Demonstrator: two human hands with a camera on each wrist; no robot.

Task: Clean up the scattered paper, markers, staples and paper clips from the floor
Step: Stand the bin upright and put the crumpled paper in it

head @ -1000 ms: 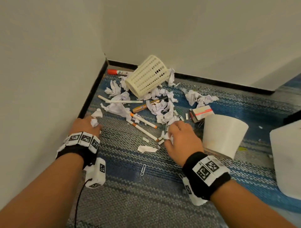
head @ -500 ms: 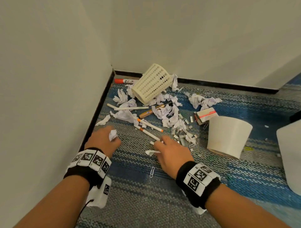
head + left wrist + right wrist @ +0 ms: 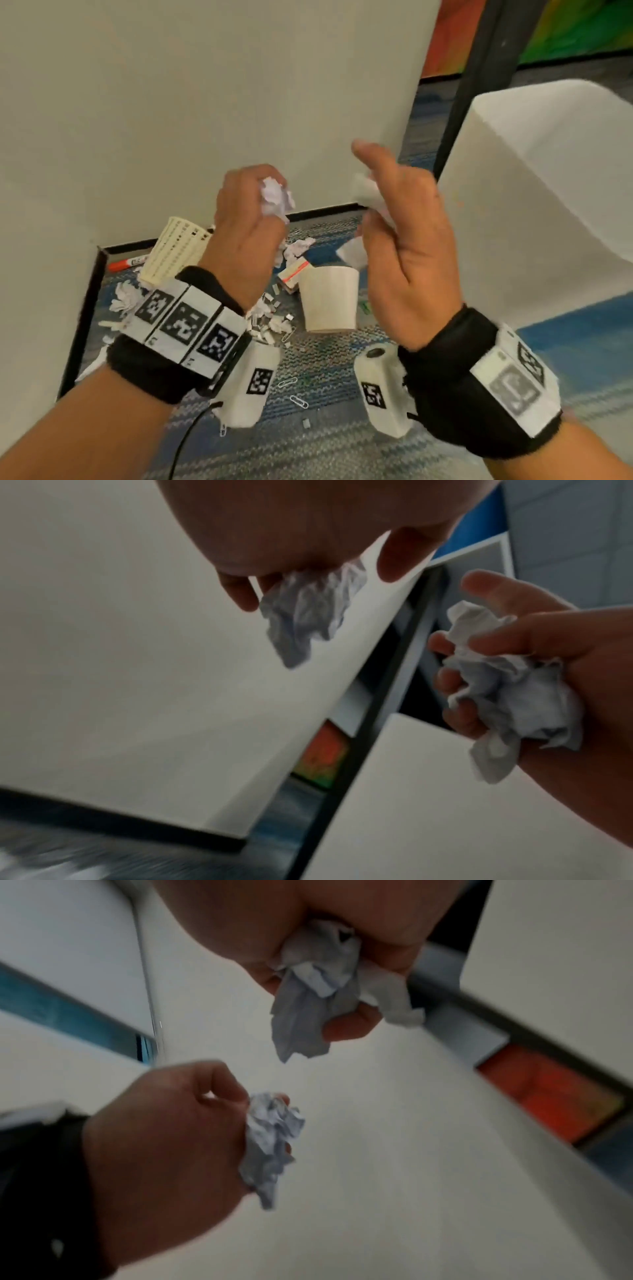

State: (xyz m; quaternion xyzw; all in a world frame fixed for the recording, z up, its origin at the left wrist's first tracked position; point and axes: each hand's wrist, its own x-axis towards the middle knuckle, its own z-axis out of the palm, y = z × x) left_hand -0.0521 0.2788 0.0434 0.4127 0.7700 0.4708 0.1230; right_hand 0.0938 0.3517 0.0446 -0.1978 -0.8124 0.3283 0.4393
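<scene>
Both hands are raised off the floor in front of the wall. My left hand (image 3: 253, 202) grips a crumpled paper ball (image 3: 276, 199), also seen in the left wrist view as a paper ball (image 3: 308, 607). My right hand (image 3: 387, 205) holds a wad of crumpled paper (image 3: 371, 198), its index finger sticking up; the right wrist view shows the wad (image 3: 318, 988) pinched between fingers and thumb. Below on the carpet lie more crumpled paper (image 3: 125, 296), staples (image 3: 270, 322), paper clips (image 3: 298, 401) and an orange marker (image 3: 127, 263).
A cream mesh pen holder (image 3: 174, 253) lies tipped near the corner. A white paper cup (image 3: 329, 298) lies on its side by a small staple box (image 3: 294, 274). A large white bin (image 3: 548, 178) stands at the right. Walls close off the left and back.
Both hands have lifted from the carpet to chest height, each carrying crumpled paper. The head view has swung right and up, bringing the white bin closer.
</scene>
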